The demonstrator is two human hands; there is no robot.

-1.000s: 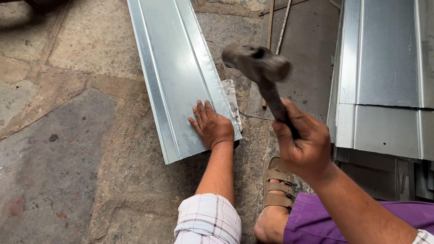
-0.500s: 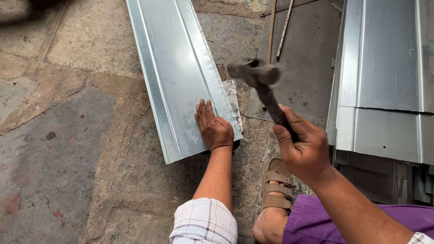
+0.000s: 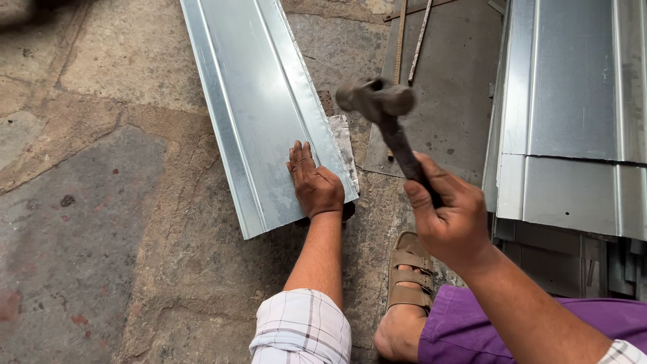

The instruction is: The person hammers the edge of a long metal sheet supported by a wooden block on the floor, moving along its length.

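Observation:
A long folded sheet of shiny galvanised metal [image 3: 249,101] lies on the stone floor, running from the top of the view down to its near end. My left hand [image 3: 313,185] presses flat on that near end, close to its right folded edge. My right hand [image 3: 448,216] grips the dark handle of a hammer [image 3: 381,111], whose blurred metal head hangs in the air just right of the sheet's edge, above the floor. A small pale block [image 3: 342,138] sits under the sheet's right edge beside my left hand.
A stack of similar folded metal sheets [image 3: 573,114] fills the right side. Thin rods [image 3: 411,40] lie on a darker slab at the top. My sandalled foot [image 3: 408,283] rests on the floor between my arms. Rough stone paving [image 3: 94,202] spreads to the left.
The hammer head has stayed raised and shifted slightly, dropping a little then rising again. My left hand keeps pressing the sheet's near end in the same spot.

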